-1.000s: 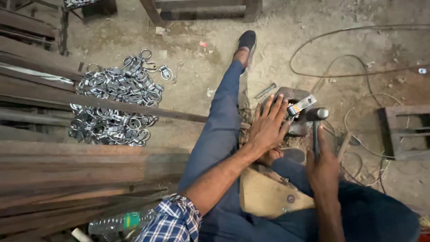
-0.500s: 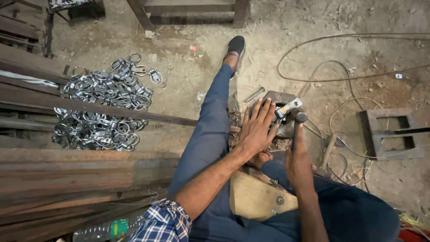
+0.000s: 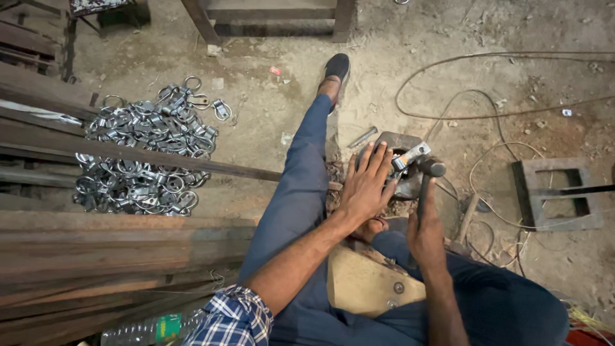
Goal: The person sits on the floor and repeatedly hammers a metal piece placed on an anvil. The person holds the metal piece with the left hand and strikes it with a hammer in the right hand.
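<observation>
My left hand [image 3: 368, 186] lies flat, fingers spread, pressing down on a small shiny metal piece [image 3: 410, 156] that sits on a dark iron block [image 3: 391, 142] on the ground. My right hand [image 3: 424, 227] grips the handle of a hammer [image 3: 428, 174]; its dark head rests right beside the metal piece. My left leg in blue trousers stretches forward past the block, ending in a black shoe [image 3: 336, 66].
A heap of several shiny metal rings and clamps [image 3: 144, 157] lies at the left. Long rusty bars [image 3: 96, 250] cross the lower left. A metal frame [image 3: 557, 192] and loose wires [image 3: 487, 115] lie on the dirt at the right. A plastic bottle [image 3: 154, 328] lies by my elbow.
The camera view has shifted a little. The hammer head has come down next to the metal piece; my left hand stays pressed on the block.
</observation>
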